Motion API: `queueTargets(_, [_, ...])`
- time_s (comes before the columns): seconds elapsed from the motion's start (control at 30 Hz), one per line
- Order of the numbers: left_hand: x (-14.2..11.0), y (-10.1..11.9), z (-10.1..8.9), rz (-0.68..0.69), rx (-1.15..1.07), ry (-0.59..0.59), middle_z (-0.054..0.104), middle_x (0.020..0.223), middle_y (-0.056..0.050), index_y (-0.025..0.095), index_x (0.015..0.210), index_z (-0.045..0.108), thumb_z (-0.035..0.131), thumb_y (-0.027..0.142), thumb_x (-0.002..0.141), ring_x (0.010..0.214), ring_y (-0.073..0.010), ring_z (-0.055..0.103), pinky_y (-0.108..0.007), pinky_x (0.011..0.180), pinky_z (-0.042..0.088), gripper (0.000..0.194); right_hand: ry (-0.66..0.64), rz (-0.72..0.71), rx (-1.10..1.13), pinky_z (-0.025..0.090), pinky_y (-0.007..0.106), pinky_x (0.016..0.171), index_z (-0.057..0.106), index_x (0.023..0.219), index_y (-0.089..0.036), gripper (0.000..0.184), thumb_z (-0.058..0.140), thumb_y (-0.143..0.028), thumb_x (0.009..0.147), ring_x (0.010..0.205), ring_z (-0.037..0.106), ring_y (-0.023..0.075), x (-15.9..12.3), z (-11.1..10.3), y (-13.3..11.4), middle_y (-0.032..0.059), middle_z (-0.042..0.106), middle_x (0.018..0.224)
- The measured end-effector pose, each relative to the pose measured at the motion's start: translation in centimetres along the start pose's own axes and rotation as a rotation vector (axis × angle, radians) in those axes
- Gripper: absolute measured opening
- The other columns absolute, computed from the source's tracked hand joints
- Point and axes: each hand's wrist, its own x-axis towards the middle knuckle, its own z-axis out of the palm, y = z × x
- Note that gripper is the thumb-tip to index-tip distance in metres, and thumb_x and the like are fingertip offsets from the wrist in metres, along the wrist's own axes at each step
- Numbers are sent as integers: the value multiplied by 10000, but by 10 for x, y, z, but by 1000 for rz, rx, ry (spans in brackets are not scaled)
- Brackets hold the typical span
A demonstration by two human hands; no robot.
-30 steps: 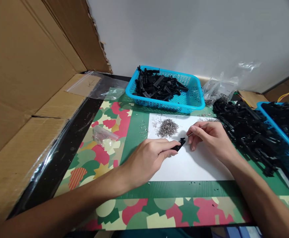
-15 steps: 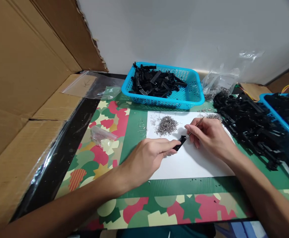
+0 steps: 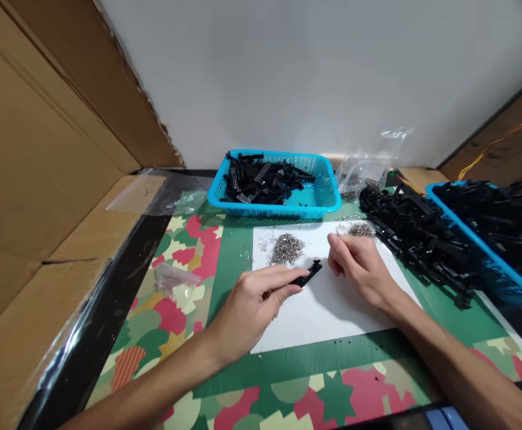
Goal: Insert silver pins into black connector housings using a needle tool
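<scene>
My left hand (image 3: pixel 254 304) pinches a small black plastic part (image 3: pixel 311 273) between thumb and fingers, over a white sheet (image 3: pixel 332 310). The far end of the part sticks out past the fingertips toward the upper right. My right hand (image 3: pixel 359 263) is closed a short way to the right of it, apart from the part. A thin metal tool showed in this hand half a second ago; now the fingers mostly hide it. Beyond my left hand lies a heap of small metal springs or clips (image 3: pixel 288 248), too fine to tell which. A smaller metal heap (image 3: pixel 362 230) lies behind my right hand.
A blue basket (image 3: pixel 274 210) of black parts stands at the back by the wall. More black parts (image 3: pixel 417 233) are piled at right, beside a second blue basket (image 3: pixel 489 251). Plastic bags (image 3: pixel 364 170) lie behind; a small bag (image 3: pixel 175 280) rests at left. Cardboard (image 3: pixel 41 149) walls the left side.
My right hand has drawn back from the black part, and its thin metal tool has turned mostly out of sight. My left hand still holds the part. The camera view has tilted up.
</scene>
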Motion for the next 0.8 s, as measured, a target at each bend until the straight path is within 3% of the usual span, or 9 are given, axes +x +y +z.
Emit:
queueTargets(0.13, [-1, 2, -4, 20, 7, 31, 786, 943, -27, 223, 1248, 816, 563, 163, 1075, 564, -82, 570, -214, 582, 493, 312, -84, -127, -29, 352, 289, 661, 637, 866, -195, 486, 367, -475, 1158, 638, 465, 143, 1, -9, -7, -19, 538, 703])
queueTargets(0.23, [-2, 0, -8, 93, 63, 61, 791, 916, -32, 223, 1285, 806, 565, 172, 1075, 566, -92, 597, -210, 584, 523, 323, -259, -85, 14, 329, 276, 641, 745, 1106, -204, 352, 535, -487, 1108, 662, 440, 143, 2, -12, -15, -36, 530, 721])
queueTargets(0.3, [-3, -2, -11, 180, 80, 70, 797, 955, -34, 245, 1313, 797, 540, 140, 1077, 594, -95, 633, -205, 607, 552, 365, -344, -39, 99, 306, 269, 610, 796, 1074, -206, 336, 650, -508, 1048, 642, 410, 135, 2, -11, -19, -49, 495, 679])
queueTargets(0.37, [-4, -5, -12, 249, 104, 80, 805, 1111, -53, 268, 1362, 772, 541, 132, 1074, 676, -108, 681, -212, 656, 587, 393, -348, -18, 167, 295, 265, 590, 821, 1010, -192, 345, 728, -524, 990, 624, 391, 128, 1, -13, -20, -56, 457, 646])
queueTargets(0.5, [-6, -6, -8, 182, 112, 130, 686, 1449, -82, 321, 1551, 603, 587, 287, 1100, 765, -121, 695, -218, 622, 583, 453, -118, 12, -25, 277, 273, 557, 818, 945, -196, 383, 741, -571, 951, 580, 374, 133, 3, -42, -15, -48, 467, 617])
queueTargets(0.57, [-6, -4, -7, 99, 76, 148, 653, 1466, -79, 328, 1564, 569, 522, 353, 1134, 768, -121, 677, -227, 628, 577, 433, 129, 45, -321, 320, 287, 570, 816, 963, -211, 397, 695, -589, 960, 607, 467, 164, 7, -70, -8, 4, 607, 689])
queueTargets(0.63, [-9, -2, -6, 51, 49, 146, 652, 1432, -80, 305, 1533, 577, 447, 393, 1157, 758, -124, 649, -245, 667, 578, 408, 350, 178, -683, 345, 310, 590, 826, 944, -225, 348, 677, -540, 948, 638, 551, 208, 12, -101, 2, 52, 689, 731])
queueTargets(0.7, [-12, -1, -6, 40, 40, 126, 669, 1372, -85, 279, 1531, 556, 391, 428, 1167, 726, -127, 620, -259, 677, 566, 426, 394, 331, -879, 363, 323, 584, 836, 920, -238, 327, 653, -509, 929, 661, 621, 251, 17, -127, 12, 90, 744, 777])
queueTargets(0.8, [-17, -3, -6, 48, 30, 122, 696, 1291, -72, 288, 1577, 480, 334, 462, 1168, 665, -128, 582, -271, 657, 547, 468, 426, 349, -917, 346, 344, 544, 859, 888, -207, 377, 630, -506, 900, 619, 662, 309, 26, -144, 19, 155, 762, 744])
